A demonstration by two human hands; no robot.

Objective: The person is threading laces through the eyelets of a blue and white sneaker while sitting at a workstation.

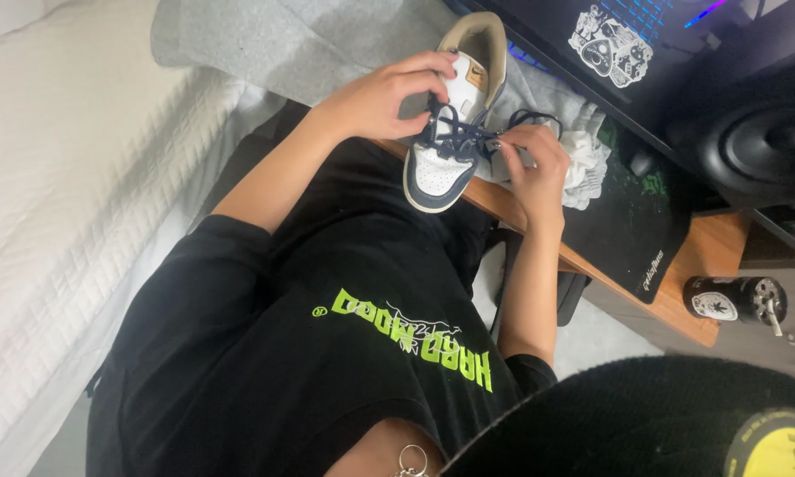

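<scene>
While the sneaker [446,132] rests toe-first on the near edge of the wooden desk [680,256], lacing is judged under way. Right of the sneaker, the right hand [534,168] pinches the dark lace [468,134]. Left of it, the left hand [388,97] grips the tongue. The next move calls for steady lace tension. Beyond the sneaker lies grey cloth [547,97].

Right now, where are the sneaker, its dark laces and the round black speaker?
sneaker [433,172]: head view, on the white toe panel.
dark laces [455,139]: head view, on the crossed part over the tongue.
round black speaker [768,141]: head view, on the ring around its cone.
</scene>
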